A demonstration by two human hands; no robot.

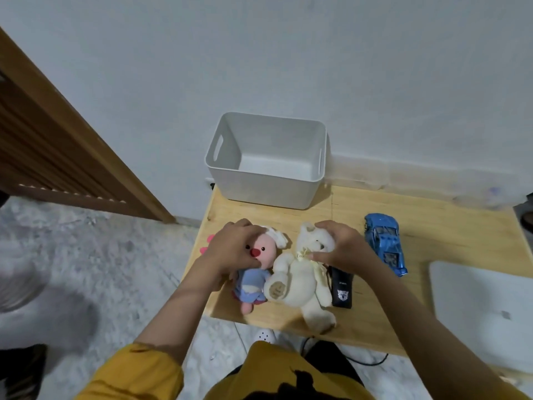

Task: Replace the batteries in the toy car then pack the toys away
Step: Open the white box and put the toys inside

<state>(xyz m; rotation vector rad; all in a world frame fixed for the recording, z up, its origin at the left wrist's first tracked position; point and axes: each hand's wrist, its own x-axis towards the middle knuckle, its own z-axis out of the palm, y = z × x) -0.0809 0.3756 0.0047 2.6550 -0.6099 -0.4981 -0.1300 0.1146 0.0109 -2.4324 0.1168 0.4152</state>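
Toy car (385, 243), blue, lying toward the right of the wooden table (438, 226), apart from both hands, with bare wood on its far and right sides. Left hand (230, 249) curled round the head of a pink doll (253, 269) near the table's left edge. Right hand (340, 246) gripping the head of a cream teddy bear (300, 284), its foot close to the near edge. Black remote (341, 288) tucked just beside the bear. White bin (268, 183) at the far edge against the wall, open wood between it and the toys.
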